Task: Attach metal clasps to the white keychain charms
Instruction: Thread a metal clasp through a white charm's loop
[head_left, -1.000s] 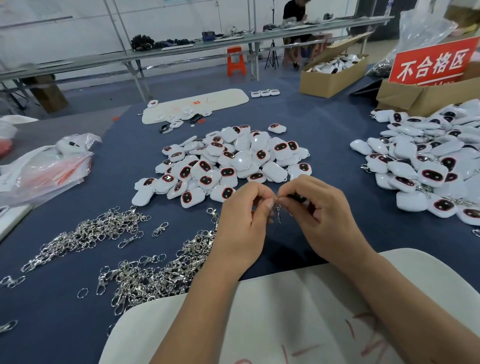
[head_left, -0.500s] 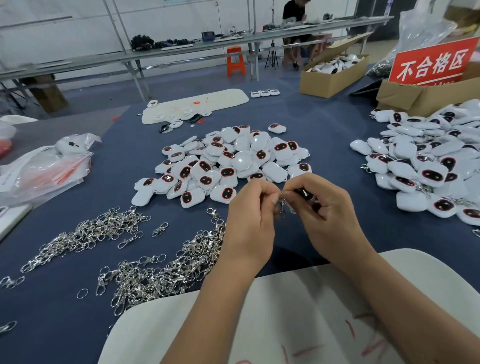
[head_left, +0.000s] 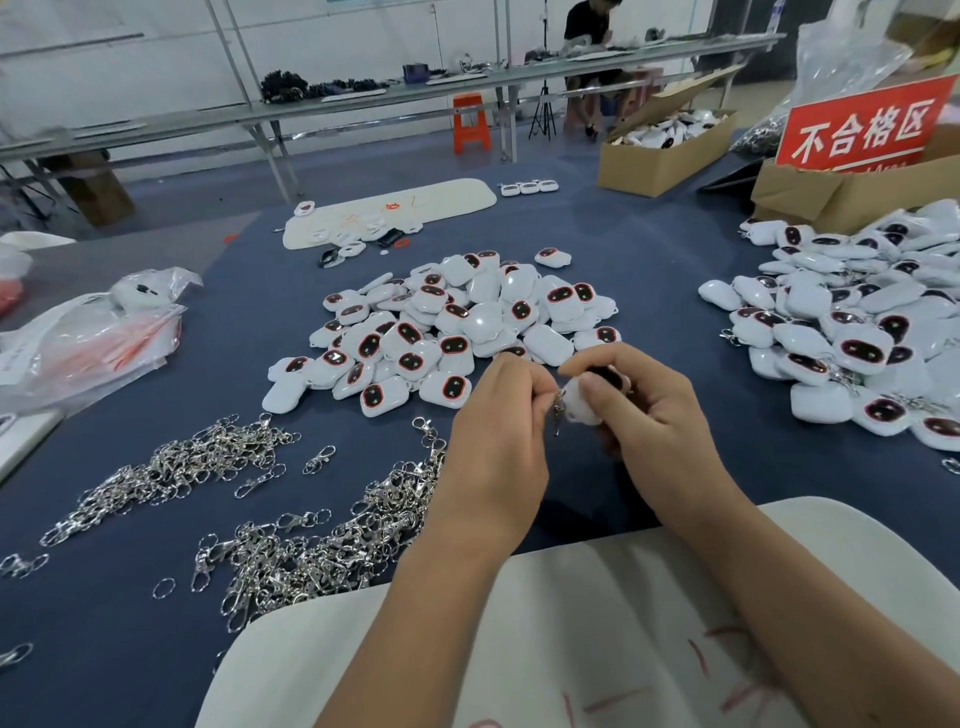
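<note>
A white board (head_left: 519, 649) lies nearest, under both forearms on the blue counter (head_left: 675, 270). Above it, the left hand (head_left: 493, 447) pinches a metal clasp (head_left: 558, 410) between curled fingertips. The right hand (head_left: 649, 415) grips a white charm (head_left: 577, 402), thumb across its face; clasp and charm touch. Loose clasps (head_left: 291, 540) are heaped to the left. Beyond the hands sits a pile of charms (head_left: 457, 322); a second pile (head_left: 857, 322) lies to the right, before a red sign (head_left: 862, 130).
</note>
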